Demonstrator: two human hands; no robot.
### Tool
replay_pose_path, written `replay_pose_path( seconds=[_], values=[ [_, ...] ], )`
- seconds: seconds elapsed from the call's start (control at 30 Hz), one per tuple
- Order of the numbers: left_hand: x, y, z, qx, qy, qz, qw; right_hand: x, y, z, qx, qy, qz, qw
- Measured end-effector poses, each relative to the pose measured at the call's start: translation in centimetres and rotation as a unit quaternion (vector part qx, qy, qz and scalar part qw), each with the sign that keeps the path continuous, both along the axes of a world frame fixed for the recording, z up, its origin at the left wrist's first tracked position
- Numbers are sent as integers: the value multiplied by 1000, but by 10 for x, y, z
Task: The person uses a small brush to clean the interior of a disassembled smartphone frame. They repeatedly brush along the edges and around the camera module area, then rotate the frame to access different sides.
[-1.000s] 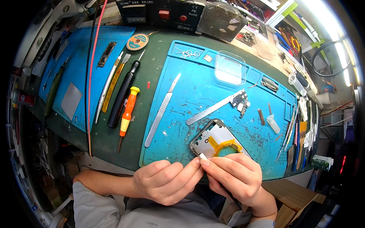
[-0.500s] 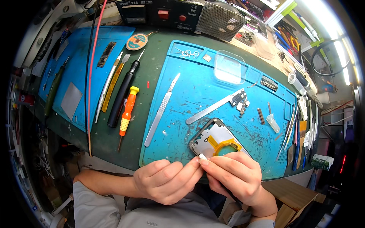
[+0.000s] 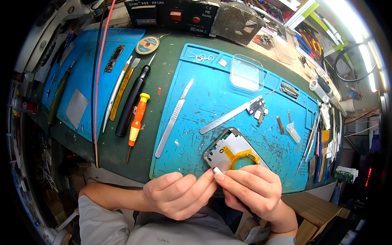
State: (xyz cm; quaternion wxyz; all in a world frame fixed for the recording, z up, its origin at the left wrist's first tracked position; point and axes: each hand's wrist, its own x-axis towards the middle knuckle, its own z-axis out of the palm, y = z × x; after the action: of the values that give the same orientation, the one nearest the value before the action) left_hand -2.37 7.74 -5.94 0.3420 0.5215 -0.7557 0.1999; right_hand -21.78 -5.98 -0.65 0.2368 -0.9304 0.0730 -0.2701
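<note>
White piece (image 3: 217, 169), small enough to be pinched between your fingertips, sits at the centre of the clock, over the lower left corner of the phone housing (image 3: 241, 142). Your left hand (image 3: 179, 195) comes in from 8 o'clock, thumb and forefinger drawn together on the piece; your right hand (image 3: 254, 190) comes from 4 o'clock, its fingertips closed on it too. The housing lies at 1 o'clock on the blue mat (image 3: 204, 98), a yellow ring (image 3: 228, 153) on its silver plate.

Set against half a second ago, you show almost no change: both hands hold the same pinch, and the housing and tools lie where they lay. At this size, you can't tell whether the piece touches the housing or has turned slightly.

From the piece, you have a scalpel (image 3: 175, 116) at 11 o'clock, a metal spatula (image 3: 224, 121) at 12 and board fragments (image 3: 257, 107) by its far end at 1. An orange screwdriver (image 3: 139, 118) lies at 10 o'clock on the green worktop (image 3: 81, 147), left of the mat.
</note>
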Motion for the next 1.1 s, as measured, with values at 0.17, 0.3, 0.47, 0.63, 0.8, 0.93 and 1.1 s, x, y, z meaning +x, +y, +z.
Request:
replay_pose_path(
  seconds=[0.17, 0.3, 0.47, 0.63, 0.8, 0.93, 1.1],
  values=[
    [0, -1, -1, -9, -1, 1, 1000, 0, 0, 0, -6, -3, 0, 1000],
    [1, -2, -2, -14, -3, -4, 1000, -1, 1, 0, -4, -1, -2, 1000],
    [2, 0, -3, -13, -1, -7, 1000, -1, 1, 1, -8, -1, -3, 1000],
    [1, -1, -2, -17, 1, -12, 1000, -1, 1, 0, -6, 0, -1, 1000],
    [1, 0, -2, -13, 1, -12, 1000, -1, 0, 1, -4, 8, 4, 1000],
    [1, -1, -3, -16, -1, -9, 1000, -1, 1, 1, -14, 7, 4, 1000],
    [0, 0, -2, -11, 2, -8, 1000, -1, 2, 2, -21, 12, 4, 1000]
  ],
)
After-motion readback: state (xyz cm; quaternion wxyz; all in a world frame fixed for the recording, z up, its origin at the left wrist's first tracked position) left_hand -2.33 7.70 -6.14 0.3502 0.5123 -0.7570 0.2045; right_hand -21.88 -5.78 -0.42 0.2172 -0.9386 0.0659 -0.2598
